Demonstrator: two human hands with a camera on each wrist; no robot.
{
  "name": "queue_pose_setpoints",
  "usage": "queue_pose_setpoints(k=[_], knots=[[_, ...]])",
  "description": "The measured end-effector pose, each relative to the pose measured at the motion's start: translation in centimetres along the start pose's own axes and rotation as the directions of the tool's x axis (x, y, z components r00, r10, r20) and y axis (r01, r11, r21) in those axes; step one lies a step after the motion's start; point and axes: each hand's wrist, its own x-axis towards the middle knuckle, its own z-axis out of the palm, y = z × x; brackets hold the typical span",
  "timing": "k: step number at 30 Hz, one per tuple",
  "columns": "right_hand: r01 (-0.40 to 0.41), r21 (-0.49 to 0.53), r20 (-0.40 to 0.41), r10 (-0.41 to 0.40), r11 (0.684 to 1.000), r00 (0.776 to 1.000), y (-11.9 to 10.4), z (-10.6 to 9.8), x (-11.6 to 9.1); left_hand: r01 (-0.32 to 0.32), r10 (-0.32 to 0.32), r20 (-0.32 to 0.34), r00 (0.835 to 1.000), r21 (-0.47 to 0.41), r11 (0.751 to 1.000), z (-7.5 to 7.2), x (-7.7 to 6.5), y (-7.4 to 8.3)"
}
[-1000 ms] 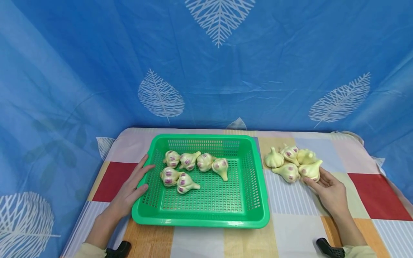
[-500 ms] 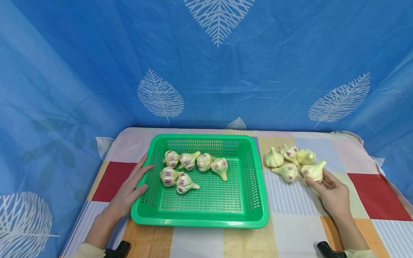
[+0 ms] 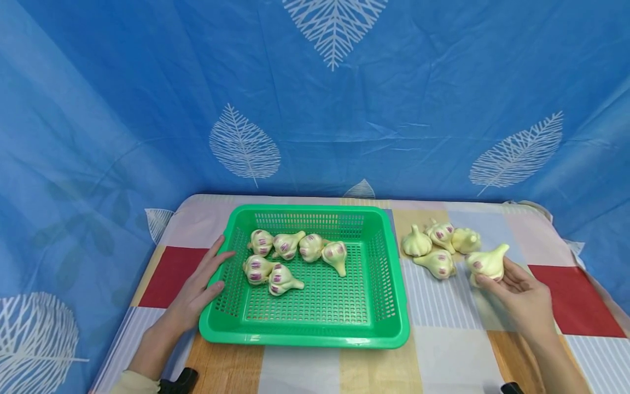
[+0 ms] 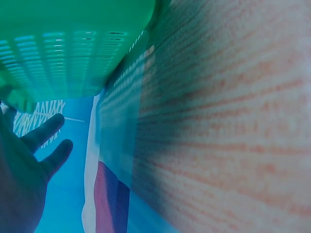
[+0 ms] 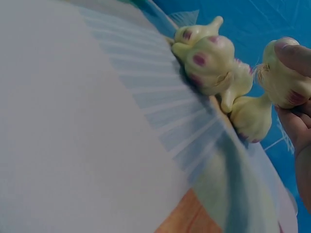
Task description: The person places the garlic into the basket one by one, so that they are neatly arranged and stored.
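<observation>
My right hand (image 3: 524,295) pinches a garlic bulb (image 3: 484,264) between thumb and fingers, its stem pointing up and right. In the right wrist view the same garlic bulb (image 5: 286,77) shows its root tuft, held above the cloth. Several other garlic bulbs (image 3: 438,264) lie in a cluster just left of that hand. My left hand (image 3: 193,298), fingers spread and fairly straight, rests at the left rim of a green plastic basket (image 3: 305,340). Inside the basket several purple-marked garlic bulbs (image 3: 283,280) lie toward the left and back.
A patchwork-patterned cloth (image 3: 302,369) covers the table. Blue curtains (image 3: 394,109) with white leaf prints hang behind and at both sides. The basket's perforated side wall (image 4: 63,53) rises close beside the left hand in the left wrist view.
My right hand has drawn one garlic bulb away from the cluster, rightward and slightly up. The left hand and the basket stay practically where they were.
</observation>
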Motion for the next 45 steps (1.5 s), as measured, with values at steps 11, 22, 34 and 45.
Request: queue_pose_setpoints(k=[11,22,34,45], knots=[[0.089,-0.068,0.077,-0.084,0.994,0.993,-3.4,0.5,-0.5,0.004,-0.004,0.002,1.0,-0.001,1.0,-0.1,-0.1,0.0],[0.229,-0.138,0.181,-0.203,0.964,0.962,-6.6,2.0,-1.4,-0.007,0.007,0.005,1.0,-0.007,1.0,-0.1,0.1,0.2],[0.234,-0.017,0.34,-0.214,0.972,0.916,-7.5,4.4,-2.2,-0.004,0.004,-0.004,1.0,-0.008,1.0,0.0,0.1,-0.3],[0.228,-0.074,0.523,-0.157,0.971,0.838,-8.5,8.1,-2.6,0.007,-0.007,0.005,1.0,-0.027,1.0,-0.1,0.1,0.1]])
